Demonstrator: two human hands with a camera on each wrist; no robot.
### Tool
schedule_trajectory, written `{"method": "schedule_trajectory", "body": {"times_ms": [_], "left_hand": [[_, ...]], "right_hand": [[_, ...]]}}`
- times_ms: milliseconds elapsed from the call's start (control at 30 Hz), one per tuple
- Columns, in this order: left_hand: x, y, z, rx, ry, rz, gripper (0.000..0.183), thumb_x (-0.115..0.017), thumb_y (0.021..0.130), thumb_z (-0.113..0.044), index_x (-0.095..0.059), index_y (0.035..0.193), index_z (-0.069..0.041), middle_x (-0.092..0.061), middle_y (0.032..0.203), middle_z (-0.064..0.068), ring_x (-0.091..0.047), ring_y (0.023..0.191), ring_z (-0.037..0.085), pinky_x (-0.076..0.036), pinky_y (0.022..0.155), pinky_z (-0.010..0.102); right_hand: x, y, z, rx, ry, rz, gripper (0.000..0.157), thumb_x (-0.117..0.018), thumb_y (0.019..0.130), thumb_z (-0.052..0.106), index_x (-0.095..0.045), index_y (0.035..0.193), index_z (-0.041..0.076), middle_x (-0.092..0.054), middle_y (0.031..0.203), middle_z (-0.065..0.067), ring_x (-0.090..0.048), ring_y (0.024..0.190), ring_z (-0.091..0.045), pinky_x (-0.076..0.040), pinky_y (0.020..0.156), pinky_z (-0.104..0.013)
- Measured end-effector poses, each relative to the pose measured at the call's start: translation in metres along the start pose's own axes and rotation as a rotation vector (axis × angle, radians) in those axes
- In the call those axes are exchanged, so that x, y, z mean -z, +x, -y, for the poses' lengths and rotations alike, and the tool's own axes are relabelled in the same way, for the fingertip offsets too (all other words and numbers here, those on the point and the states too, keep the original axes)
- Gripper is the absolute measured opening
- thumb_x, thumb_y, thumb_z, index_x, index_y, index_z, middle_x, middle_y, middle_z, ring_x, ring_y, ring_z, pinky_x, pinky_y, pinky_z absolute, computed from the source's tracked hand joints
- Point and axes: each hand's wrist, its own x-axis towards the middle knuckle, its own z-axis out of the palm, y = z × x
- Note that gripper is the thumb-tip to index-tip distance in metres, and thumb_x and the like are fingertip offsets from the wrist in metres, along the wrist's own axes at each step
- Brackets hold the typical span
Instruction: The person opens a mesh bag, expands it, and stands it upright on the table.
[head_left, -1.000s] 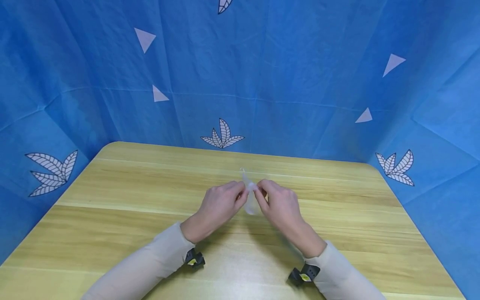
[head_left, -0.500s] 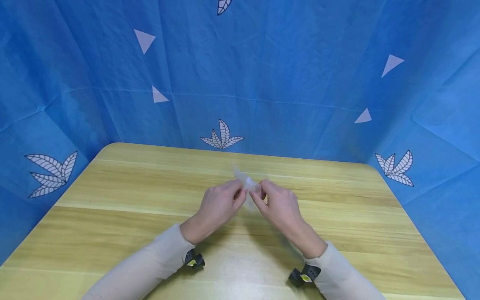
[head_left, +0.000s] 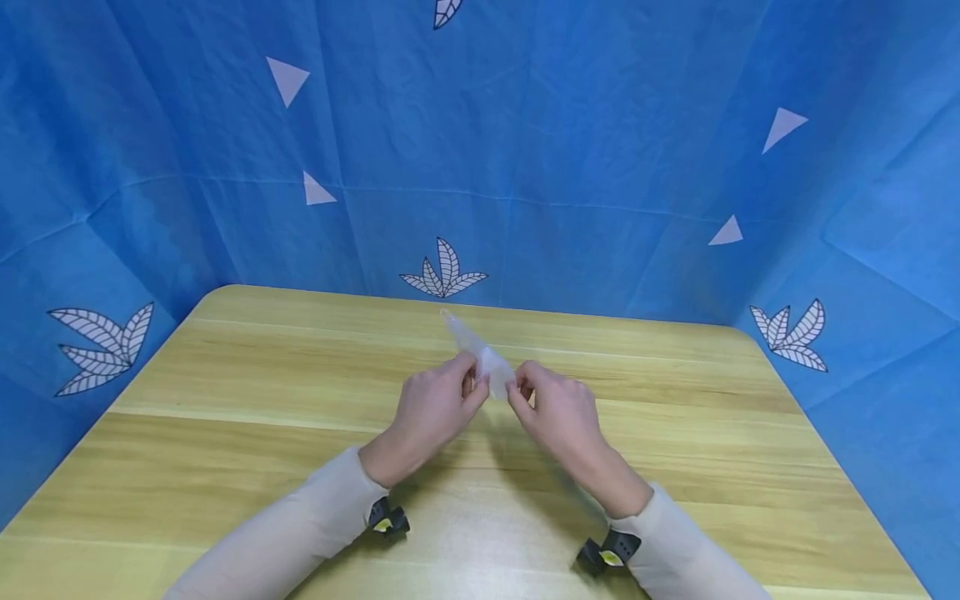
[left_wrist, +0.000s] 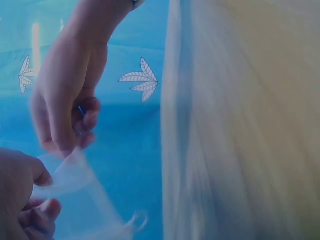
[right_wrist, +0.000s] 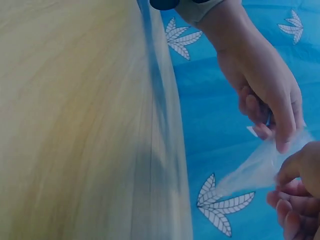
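A thin translucent white drawstring bag (head_left: pixel 491 368) is stretched between both hands above the middle of the table. My left hand (head_left: pixel 433 408) pinches its edge between thumb and curled fingers. Opposite, my right hand (head_left: pixel 558 412) grips the other side by the fingertips. The narrow far end of the bag points up and left, away from me. In the left wrist view the bag (left_wrist: pixel 87 202) shows a small string loop (left_wrist: pixel 139 220) at one corner. From the right wrist the bag (right_wrist: pixel 252 170) looks sheer and creased, partly covered by fingers.
The wooden table (head_left: pixel 262 375) spreads under both arms. Blue curtain (head_left: pixel 525 125) with white leaf and triangle prints hangs behind it and at both sides. A black strap-mounted camera sits at the left wrist (head_left: pixel 390 518) and another at the right wrist (head_left: pixel 609 552).
The bag has swung from nearly upright to slanting up and left, and more of it shows. The fingertips have drawn slightly apart; the left hand has shifted a little left. The arms barely moved.
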Motion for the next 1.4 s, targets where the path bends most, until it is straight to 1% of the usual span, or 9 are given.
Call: {"method": "schedule_trajectory", "body": {"times_ms": [167,300,400,600,733,833,1000,1200,1400], "left_hand": [[0.003,0.002,0.001,0.008,0.03,-0.037,0.045,-0.071,0.089,-0.025,-0.053,0.123,-0.003,-0.055,0.071,-0.005,-0.033,0.041,0.004,-0.026,0.037,0.02],[0.003,0.002,0.001,-0.021,0.04,-0.025,0.034,-0.069,0.089,-0.023,-0.06,0.118,-0.007,-0.053,0.061,-0.007,-0.032,0.039,0.003,-0.026,0.037,0.02],[0.002,0.001,0.001,-0.035,0.028,-0.026,0.021,-0.066,0.091,-0.019,-0.063,0.109,-0.008,-0.045,0.053,-0.008,-0.029,0.038,0.003,-0.025,0.037,0.02],[0.0,-0.001,0.0,-0.01,-0.061,-0.046,0.017,-0.064,0.093,-0.013,-0.063,0.109,-0.008,-0.038,0.051,-0.01,-0.029,0.039,0.002,-0.025,0.038,0.021],[0.0,-0.001,-0.001,-0.014,-0.083,-0.044,0.021,-0.064,0.091,-0.011,-0.062,0.112,-0.007,-0.041,0.052,-0.009,-0.03,0.039,0.001,-0.026,0.037,0.02],[0.001,0.0,0.001,-0.032,-0.017,-0.051,0.024,-0.065,0.09,-0.011,-0.061,0.113,-0.006,-0.045,0.054,-0.008,-0.031,0.038,0.002,-0.025,0.035,0.019],[0.002,0.001,0.004,-0.062,0.11,-0.06,0.018,-0.067,0.088,-0.014,-0.065,0.105,-0.006,-0.05,0.059,-0.006,-0.033,0.04,0.003,-0.025,0.035,0.018],[-0.003,0.0,0.004,-0.127,0.112,-0.025,0.01,-0.065,0.086,-0.009,-0.065,0.097,-0.007,-0.049,0.059,-0.008,-0.032,0.041,0.001,-0.025,0.036,0.017],[-0.007,-0.004,0.001,-0.194,0.106,-0.012,0.014,-0.066,0.085,-0.008,-0.062,0.099,-0.006,-0.054,0.061,-0.006,-0.034,0.041,0.001,-0.026,0.037,0.016]], "right_hand": [[-0.003,-0.001,-0.002,0.095,-0.07,-0.073,0.012,-0.072,0.086,0.013,-0.061,0.081,0.013,-0.06,0.068,0.008,-0.043,0.046,-0.006,-0.036,0.041,-0.026],[-0.004,-0.002,-0.003,0.181,-0.106,-0.165,0.011,-0.069,0.086,0.012,-0.06,0.081,0.013,-0.058,0.068,0.005,-0.046,0.046,-0.01,-0.033,0.038,-0.025],[-0.003,-0.002,-0.002,0.159,-0.088,-0.191,0.01,-0.068,0.089,0.016,-0.06,0.089,0.01,-0.062,0.072,0.002,-0.046,0.045,-0.011,-0.033,0.038,-0.026],[0.004,0.0,0.001,-0.084,0.008,0.025,0.03,-0.068,0.092,0.041,-0.06,0.089,0.012,-0.061,0.067,0.006,-0.038,0.044,-0.007,-0.034,0.046,-0.029],[0.006,0.001,0.0,-0.133,0.066,0.13,0.026,-0.061,0.097,0.034,-0.063,0.079,0.016,-0.055,0.058,0.008,-0.036,0.042,-0.009,-0.033,0.045,-0.029],[0.007,0.003,-0.001,-0.112,0.065,0.063,0.019,-0.061,0.096,0.021,-0.065,0.079,0.014,-0.06,0.062,0.006,-0.036,0.041,-0.008,-0.034,0.044,-0.029],[0.004,0.003,-0.006,-0.022,-0.05,-0.093,0.018,-0.061,0.09,0.014,-0.06,0.072,0.012,-0.057,0.059,0.005,-0.038,0.042,-0.008,-0.034,0.041,-0.029],[0.002,0.004,-0.011,0.027,-0.124,-0.193,0.02,-0.061,0.088,0.012,-0.056,0.068,0.012,-0.046,0.053,0.007,-0.034,0.039,-0.009,-0.029,0.037,-0.029],[0.002,0.004,-0.015,0.018,-0.128,-0.212,0.027,-0.06,0.087,0.012,-0.046,0.064,0.015,-0.035,0.05,0.008,-0.029,0.038,-0.011,-0.025,0.036,-0.03]]}}
